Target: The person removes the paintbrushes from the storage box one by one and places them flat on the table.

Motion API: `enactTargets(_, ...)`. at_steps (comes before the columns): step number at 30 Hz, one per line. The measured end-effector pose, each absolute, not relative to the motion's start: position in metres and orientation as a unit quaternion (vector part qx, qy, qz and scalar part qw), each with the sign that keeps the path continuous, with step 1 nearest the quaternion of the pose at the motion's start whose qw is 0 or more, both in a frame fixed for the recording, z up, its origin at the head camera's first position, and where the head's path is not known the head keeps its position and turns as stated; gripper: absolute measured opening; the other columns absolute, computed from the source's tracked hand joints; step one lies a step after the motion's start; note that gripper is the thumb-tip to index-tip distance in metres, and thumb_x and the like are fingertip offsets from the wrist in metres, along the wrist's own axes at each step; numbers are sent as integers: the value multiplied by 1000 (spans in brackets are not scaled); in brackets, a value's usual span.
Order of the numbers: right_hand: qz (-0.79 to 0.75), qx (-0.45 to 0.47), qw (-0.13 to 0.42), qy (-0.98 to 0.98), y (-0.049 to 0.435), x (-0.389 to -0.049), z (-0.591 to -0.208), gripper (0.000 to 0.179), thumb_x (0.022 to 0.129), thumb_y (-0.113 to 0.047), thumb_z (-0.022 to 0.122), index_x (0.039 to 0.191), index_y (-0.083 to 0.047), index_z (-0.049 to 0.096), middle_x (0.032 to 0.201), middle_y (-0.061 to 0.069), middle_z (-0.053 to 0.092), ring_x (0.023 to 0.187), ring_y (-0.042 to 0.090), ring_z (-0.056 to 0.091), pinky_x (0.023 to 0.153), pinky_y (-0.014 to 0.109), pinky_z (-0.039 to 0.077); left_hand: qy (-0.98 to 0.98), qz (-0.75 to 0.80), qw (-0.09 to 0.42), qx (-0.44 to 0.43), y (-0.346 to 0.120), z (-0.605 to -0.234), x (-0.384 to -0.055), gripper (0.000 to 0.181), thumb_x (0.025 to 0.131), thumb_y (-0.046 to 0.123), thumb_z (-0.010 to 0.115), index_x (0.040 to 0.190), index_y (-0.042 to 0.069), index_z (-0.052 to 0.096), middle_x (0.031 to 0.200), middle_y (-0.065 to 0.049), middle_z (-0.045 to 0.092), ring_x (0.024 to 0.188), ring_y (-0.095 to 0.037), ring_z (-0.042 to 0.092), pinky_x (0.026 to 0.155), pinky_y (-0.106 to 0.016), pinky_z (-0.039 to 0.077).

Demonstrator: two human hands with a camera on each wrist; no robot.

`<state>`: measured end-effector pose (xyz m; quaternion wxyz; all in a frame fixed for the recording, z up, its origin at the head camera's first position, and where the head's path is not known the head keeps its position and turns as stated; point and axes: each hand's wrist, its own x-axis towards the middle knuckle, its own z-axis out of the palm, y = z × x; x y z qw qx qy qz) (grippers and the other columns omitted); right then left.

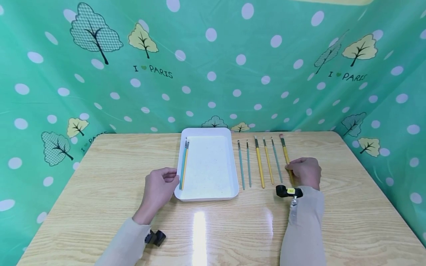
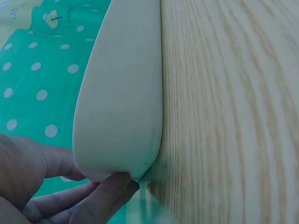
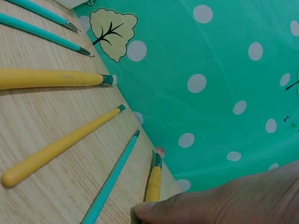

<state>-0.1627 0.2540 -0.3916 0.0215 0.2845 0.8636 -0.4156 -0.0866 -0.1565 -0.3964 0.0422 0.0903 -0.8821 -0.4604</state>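
My left hand (image 1: 160, 187) grips the left side of a white tray (image 1: 210, 166) near its front corner. In the left wrist view, thumb and fingers bracket the end of the tray wall (image 2: 120, 93). Inside the tray, along its left side, lie a teal paintbrush (image 1: 183, 166) and a thin yellow paintbrush (image 1: 185, 165). On the right, my right hand (image 1: 305, 172) pinches the handle of a yellow paintbrush (image 1: 286, 151) with pinkish bristles, the rightmost in the row. The right wrist view shows the thumb (image 3: 173, 210) over this handle; the fingertips behind are hidden.
Between tray and right hand, several brushes lie in a row: two teal ones (image 1: 241, 168), a thick yellow one (image 1: 259, 162), a thin yellow one (image 1: 268, 162) and a teal one (image 1: 277, 160). A green dotted curtain (image 1: 213, 74) hangs behind the wooden table (image 1: 126, 159).
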Motion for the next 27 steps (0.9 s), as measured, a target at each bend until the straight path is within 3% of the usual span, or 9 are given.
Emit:
enactTargets(17, -407, 277, 32, 870, 255, -163, -390, 27, 89, -14, 74, 109, 5, 74, 109, 21, 68, 94, 31, 56, 64, 32, 45, -883, -458, 43, 95, -157, -399, -88, 23, 94, 9, 66, 113, -2, 74, 102, -16, 76, 93, -25, 74, 75, -28, 63)
enactTargets(27, -403, 283, 32, 870, 258, -162, -388, 27, 89, -15, 75, 108, 4, 73, 99, 16, 69, 97, 31, 57, 69, 33, 44, -884, -457, 47, 89, -156, -398, -88, 24, 93, 8, 67, 114, -3, 74, 102, -17, 76, 92, -26, 74, 74, -28, 64)
